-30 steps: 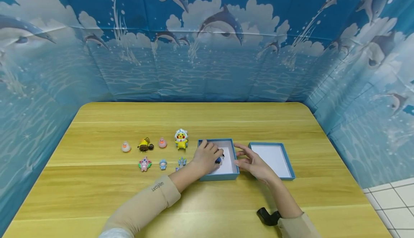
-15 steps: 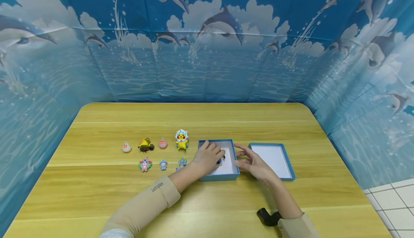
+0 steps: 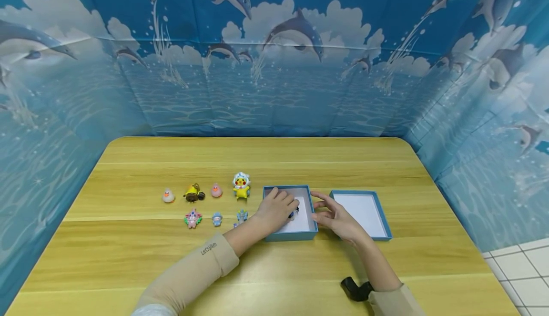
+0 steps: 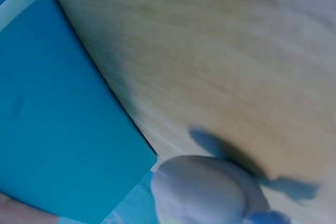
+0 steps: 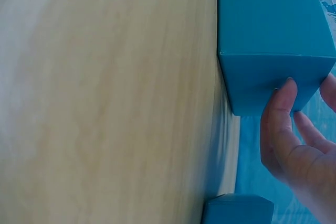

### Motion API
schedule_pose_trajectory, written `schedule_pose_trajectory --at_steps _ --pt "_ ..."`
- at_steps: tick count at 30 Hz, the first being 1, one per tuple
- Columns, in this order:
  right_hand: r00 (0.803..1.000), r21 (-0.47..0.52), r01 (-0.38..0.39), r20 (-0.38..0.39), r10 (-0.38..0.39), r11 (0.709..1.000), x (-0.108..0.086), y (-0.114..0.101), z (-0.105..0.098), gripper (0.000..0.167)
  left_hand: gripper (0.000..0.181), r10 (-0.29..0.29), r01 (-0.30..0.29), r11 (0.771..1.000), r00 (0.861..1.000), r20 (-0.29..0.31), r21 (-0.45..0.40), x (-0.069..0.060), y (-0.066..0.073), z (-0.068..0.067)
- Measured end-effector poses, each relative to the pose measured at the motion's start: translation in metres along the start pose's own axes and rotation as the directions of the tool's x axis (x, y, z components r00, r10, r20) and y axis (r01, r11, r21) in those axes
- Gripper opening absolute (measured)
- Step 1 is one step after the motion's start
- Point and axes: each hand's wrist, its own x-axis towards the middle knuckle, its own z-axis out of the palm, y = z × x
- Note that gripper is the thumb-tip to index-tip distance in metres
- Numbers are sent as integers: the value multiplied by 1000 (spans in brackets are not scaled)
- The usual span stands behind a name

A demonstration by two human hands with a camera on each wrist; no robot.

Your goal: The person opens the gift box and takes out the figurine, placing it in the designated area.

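Note:
In the head view, my left hand [image 3: 274, 210] reaches down into an open blue box [image 3: 291, 236] with a white inside. Its fingers are curled over a small dark-blue figurine [image 3: 292, 215], mostly hidden beneath them. My right hand [image 3: 338, 218] is at the box's right side, thumb and fingers spread. The right wrist view has the right hand's fingertips [image 5: 287, 85] against the blue box wall [image 5: 278, 19]. From the left wrist, the box's outer side [image 4: 63, 103] fills the left part; a blurred pale toy [image 4: 202, 190] stands close to it.
Left of the box are a Pikachu figurine [image 3: 241, 186], a pink duck [image 3: 216, 190], a white duck [image 3: 168, 196], a yellow-and-brown toy [image 3: 194, 193], a pink figurine [image 3: 193, 219], a light-blue one [image 3: 217, 219] and a winged one [image 3: 242, 216]. Rightward lie the lid [image 3: 361, 215] and a black object [image 3: 356, 289].
My left hand's fingers have shifted slightly to the right over the figurine, covering more of it. The right hand stays at the box's side.

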Motion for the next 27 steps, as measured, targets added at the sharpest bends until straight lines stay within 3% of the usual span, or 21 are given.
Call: schedule_pose_trajectory --at_steps 8,15,23,27 --pt "1000 9 1 -2 -1 1000 0 0 1 64 45 -4 3 1000 999 -46 -20 -1 -1 1" --pt "1000 9 7 0 -7 1000 0 0 1 64 43 -11 6 999 992 -124 -44 -1 -3 0" --pt "1000 4 -2 -10 2 1000 0 0 1 65 42 -35 14 993 983 -178 -116 -6 -9 -13" --pt "1000 4 -4 -10 4 1000 0 0 1 65 41 -49 16 989 972 -228 -146 -11 -14 -19"
